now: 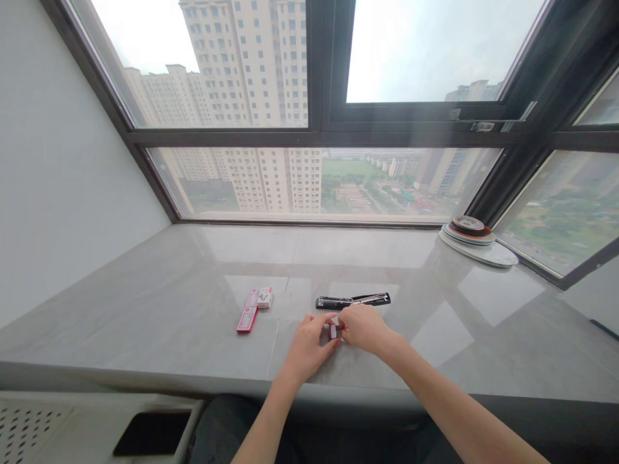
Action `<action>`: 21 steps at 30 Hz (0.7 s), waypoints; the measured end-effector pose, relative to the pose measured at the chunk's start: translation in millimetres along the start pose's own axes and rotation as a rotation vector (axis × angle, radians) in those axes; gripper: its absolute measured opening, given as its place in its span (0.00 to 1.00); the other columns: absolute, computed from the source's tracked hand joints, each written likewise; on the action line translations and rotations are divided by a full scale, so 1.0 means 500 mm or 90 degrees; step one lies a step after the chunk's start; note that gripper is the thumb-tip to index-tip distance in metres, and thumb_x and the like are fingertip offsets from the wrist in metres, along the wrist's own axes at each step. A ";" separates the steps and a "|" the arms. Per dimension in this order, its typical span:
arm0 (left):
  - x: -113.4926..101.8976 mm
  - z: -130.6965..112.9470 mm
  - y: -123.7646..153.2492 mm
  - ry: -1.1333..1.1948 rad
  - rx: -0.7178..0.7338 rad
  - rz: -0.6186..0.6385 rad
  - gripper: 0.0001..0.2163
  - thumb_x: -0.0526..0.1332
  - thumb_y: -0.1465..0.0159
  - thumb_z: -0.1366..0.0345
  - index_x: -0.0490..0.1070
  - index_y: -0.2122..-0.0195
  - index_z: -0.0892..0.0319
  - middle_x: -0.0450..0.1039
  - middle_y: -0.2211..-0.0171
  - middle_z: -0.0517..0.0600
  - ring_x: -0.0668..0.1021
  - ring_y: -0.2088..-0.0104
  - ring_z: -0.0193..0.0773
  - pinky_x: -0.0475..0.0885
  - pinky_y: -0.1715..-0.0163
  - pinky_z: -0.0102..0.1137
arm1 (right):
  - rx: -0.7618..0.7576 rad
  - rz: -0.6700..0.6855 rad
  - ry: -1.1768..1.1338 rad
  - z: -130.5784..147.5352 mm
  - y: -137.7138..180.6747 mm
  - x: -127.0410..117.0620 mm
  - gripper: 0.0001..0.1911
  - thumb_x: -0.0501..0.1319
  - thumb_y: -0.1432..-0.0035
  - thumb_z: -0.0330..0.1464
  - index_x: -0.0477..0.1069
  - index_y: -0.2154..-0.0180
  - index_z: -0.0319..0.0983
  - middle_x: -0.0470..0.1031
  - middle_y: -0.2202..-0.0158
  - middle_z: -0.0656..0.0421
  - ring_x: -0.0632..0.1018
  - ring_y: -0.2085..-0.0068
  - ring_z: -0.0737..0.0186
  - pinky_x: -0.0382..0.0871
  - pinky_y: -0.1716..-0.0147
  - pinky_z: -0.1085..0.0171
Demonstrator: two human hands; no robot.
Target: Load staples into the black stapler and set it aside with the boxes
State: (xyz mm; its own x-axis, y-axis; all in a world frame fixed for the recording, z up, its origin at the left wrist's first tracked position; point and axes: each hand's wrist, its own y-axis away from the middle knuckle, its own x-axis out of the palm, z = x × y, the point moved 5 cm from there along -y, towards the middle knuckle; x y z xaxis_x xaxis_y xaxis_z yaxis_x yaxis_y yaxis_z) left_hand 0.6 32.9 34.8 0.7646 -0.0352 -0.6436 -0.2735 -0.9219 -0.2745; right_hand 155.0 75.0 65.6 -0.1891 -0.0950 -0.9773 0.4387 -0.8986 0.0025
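My left hand (309,340) and my right hand (363,327) meet over the grey stone sill (169,309), both pinching a small red and white staple box (334,331) between their fingertips. Just beyond the hands lies a black stapler (353,300), opened out flat with its metal rail showing. To the left rest a red staple box (247,319) and, behind it, a small red and white box (261,298).
A stack of round plates and discs (476,240) sits at the far right corner by the window. A dark-framed window (319,129) rises behind the sill. A perforated white panel (58,425) lies at the lower left.
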 end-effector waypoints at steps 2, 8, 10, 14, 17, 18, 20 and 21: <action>-0.003 -0.002 0.000 0.005 -0.002 -0.005 0.27 0.69 0.40 0.66 0.69 0.39 0.44 0.76 0.52 0.47 0.76 0.50 0.45 0.70 0.46 0.39 | -0.016 -0.008 -0.021 -0.005 0.008 0.002 0.05 0.64 0.45 0.31 0.81 0.71 0.42 0.80 0.71 0.55 0.78 0.67 0.56 0.59 0.66 0.64; -0.005 -0.009 -0.001 0.020 0.006 -0.007 0.26 0.69 0.39 0.65 0.70 0.40 0.47 0.76 0.51 0.49 0.75 0.49 0.46 0.69 0.44 0.43 | 0.009 -0.133 -0.301 -0.084 0.071 0.012 0.10 0.60 0.37 0.38 0.78 0.63 0.42 0.73 0.76 0.63 0.71 0.73 0.65 0.59 0.70 0.67; -0.007 -0.010 0.000 0.028 0.017 -0.010 0.25 0.69 0.40 0.66 0.71 0.41 0.47 0.76 0.50 0.49 0.75 0.48 0.46 0.69 0.43 0.41 | 0.036 -0.148 -0.331 -0.114 0.094 0.022 0.11 0.60 0.36 0.40 0.78 0.62 0.41 0.72 0.76 0.63 0.70 0.73 0.64 0.60 0.69 0.66; -0.016 0.001 -0.001 0.044 -0.008 -0.062 0.17 0.67 0.36 0.60 0.74 0.45 0.50 0.77 0.52 0.49 0.77 0.53 0.44 0.71 0.49 0.38 | 0.087 -0.164 -0.355 -0.141 0.133 0.031 0.17 0.60 0.36 0.44 0.78 0.51 0.42 0.73 0.71 0.63 0.70 0.71 0.64 0.63 0.67 0.65; -0.009 0.014 -0.004 0.028 -0.080 -0.100 0.11 0.60 0.31 0.59 0.76 0.51 0.53 0.78 0.64 0.47 0.78 0.64 0.41 0.71 0.58 0.35 | 0.064 -0.134 -0.355 -0.121 0.144 0.031 0.21 0.65 0.40 0.46 0.78 0.49 0.43 0.76 0.66 0.61 0.72 0.69 0.63 0.64 0.65 0.65; -0.001 0.014 -0.005 0.024 -0.090 -0.097 0.09 0.60 0.31 0.60 0.76 0.53 0.53 0.78 0.67 0.47 0.78 0.66 0.40 0.71 0.59 0.35 | 0.050 -0.123 -0.351 -0.110 0.144 0.031 0.21 0.66 0.41 0.46 0.79 0.50 0.44 0.76 0.65 0.60 0.72 0.68 0.62 0.65 0.65 0.65; 0.016 0.008 -0.005 0.026 -0.088 -0.078 0.08 0.60 0.32 0.62 0.77 0.55 0.54 0.78 0.69 0.46 0.78 0.67 0.40 0.70 0.59 0.34 | 0.036 -0.112 -0.344 -0.091 0.141 0.029 0.18 0.66 0.41 0.45 0.80 0.52 0.44 0.76 0.65 0.60 0.72 0.67 0.62 0.65 0.64 0.65; 0.024 0.005 -0.004 0.036 -0.086 -0.069 0.08 0.60 0.32 0.62 0.76 0.55 0.54 0.79 0.69 0.46 0.79 0.67 0.40 0.70 0.60 0.34 | 0.037 -0.108 -0.341 -0.084 0.138 0.028 0.18 0.66 0.41 0.45 0.81 0.53 0.44 0.76 0.66 0.60 0.72 0.68 0.62 0.64 0.65 0.65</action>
State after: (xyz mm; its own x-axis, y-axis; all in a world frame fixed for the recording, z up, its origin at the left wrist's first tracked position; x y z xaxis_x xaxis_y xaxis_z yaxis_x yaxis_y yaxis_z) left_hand 8.6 35.6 26.0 0.8180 0.0497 -0.5731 -0.1095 -0.9646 -0.2400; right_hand 219.6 29.8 43.3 -0.6792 -0.1374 -0.7210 0.3172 -0.9408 -0.1195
